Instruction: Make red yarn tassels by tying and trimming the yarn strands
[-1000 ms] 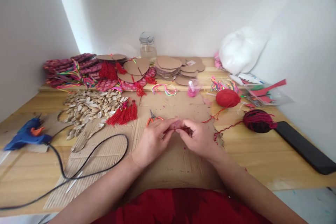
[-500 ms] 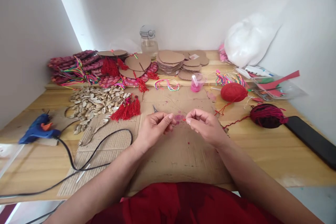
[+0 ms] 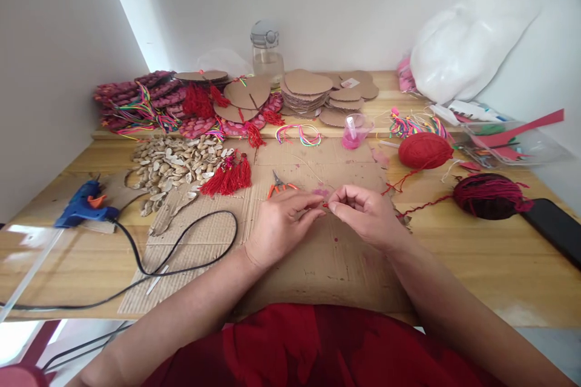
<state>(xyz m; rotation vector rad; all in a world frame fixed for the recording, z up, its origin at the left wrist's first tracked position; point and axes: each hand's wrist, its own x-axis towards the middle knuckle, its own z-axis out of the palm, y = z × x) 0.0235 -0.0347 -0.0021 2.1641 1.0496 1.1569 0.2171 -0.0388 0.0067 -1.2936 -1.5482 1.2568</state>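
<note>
My right hand (image 3: 363, 214) pinches a small red piece (image 3: 325, 205), perhaps thread, over the cardboard sheet (image 3: 318, 278). Close by on its left, my left hand (image 3: 288, 221) has thumb and fingertips curved around the other side of the red piece; whether they grip it is too small to tell. Just beyond the left hand lie orange-handled pliers (image 3: 278, 181). Red tassels (image 3: 231, 175) rest to the left, beside a heap of peanut shells (image 3: 177, 163).
Behind stand stacked cardboard shapes (image 3: 306, 87), a bottle (image 3: 267, 60) and a pink cup (image 3: 351, 136). Right are a red yarn ball (image 3: 425, 150), a dark yarn ball (image 3: 488, 196) and a phone (image 3: 554, 230). A blue glue gun (image 3: 84, 208) with its looping cable lies left.
My left hand has moved closer to my right fingertips, its fingers reaching toward the red piece. The view has shifted, and the pliers' orange handles now show.
</note>
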